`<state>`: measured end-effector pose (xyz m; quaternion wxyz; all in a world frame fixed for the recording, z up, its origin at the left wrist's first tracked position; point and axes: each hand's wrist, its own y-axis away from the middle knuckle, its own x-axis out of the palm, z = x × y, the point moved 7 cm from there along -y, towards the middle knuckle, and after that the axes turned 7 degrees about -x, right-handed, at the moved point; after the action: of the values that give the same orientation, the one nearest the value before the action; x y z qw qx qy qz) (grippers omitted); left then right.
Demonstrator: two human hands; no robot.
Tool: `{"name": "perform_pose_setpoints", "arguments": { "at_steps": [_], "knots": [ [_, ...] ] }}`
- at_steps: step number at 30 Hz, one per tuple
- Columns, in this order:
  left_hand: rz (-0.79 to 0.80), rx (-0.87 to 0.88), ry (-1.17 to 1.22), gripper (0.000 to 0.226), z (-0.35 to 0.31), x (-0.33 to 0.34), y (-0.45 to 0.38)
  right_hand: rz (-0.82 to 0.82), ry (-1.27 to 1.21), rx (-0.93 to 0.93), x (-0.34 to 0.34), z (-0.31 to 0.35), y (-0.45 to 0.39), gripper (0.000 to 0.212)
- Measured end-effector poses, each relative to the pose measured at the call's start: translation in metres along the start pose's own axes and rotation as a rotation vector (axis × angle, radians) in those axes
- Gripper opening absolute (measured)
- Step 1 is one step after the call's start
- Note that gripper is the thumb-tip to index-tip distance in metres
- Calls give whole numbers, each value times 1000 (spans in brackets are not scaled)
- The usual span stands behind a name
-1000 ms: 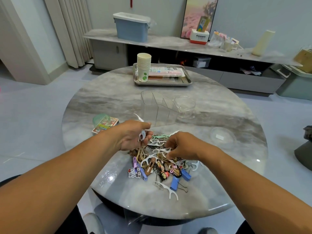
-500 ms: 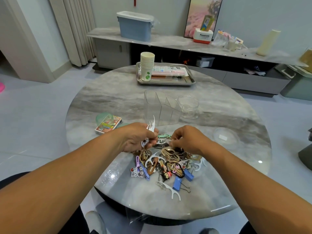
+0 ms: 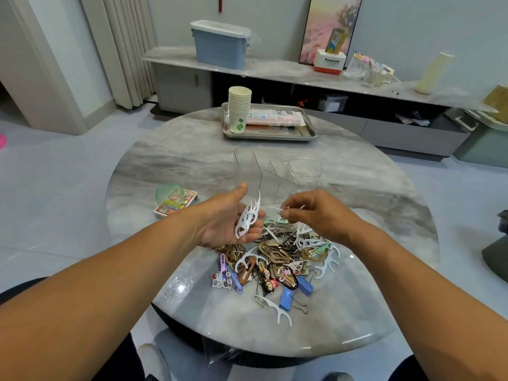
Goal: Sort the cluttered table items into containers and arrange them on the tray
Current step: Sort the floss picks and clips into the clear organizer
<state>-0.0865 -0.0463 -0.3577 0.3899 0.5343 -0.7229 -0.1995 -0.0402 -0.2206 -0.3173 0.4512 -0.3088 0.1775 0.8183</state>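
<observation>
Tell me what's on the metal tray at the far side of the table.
On the metal tray stands a stack of paper cups at its left end, with flat pink and white packets beside it. Whatever lies beneath those packets is covered.

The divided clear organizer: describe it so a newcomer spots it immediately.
On the round marble table, look between the steel tray at the far side and the clutter pile. The divided clear organizer stands there. Unlike the round clear jar at its right, it has inner partitions.
</observation>
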Motion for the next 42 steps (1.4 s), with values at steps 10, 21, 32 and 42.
{"name": "perform_pose_setpoints", "arguments": {
  "at_steps": [10,21,32,42],
  "knots": [
    [77,6,23,87,4,8,-1,-10,-500,205,10,2,1,12],
    [145,53,10,70,6,19,-8,42,-629,431,36,3,9,10],
    [26,106,106,30,2,10,-8,-72,-567,404,17,-2,7,23],
    [185,21,155,84,0,17,1,-211,186,-513,23,64,13,9]
  ]
}}
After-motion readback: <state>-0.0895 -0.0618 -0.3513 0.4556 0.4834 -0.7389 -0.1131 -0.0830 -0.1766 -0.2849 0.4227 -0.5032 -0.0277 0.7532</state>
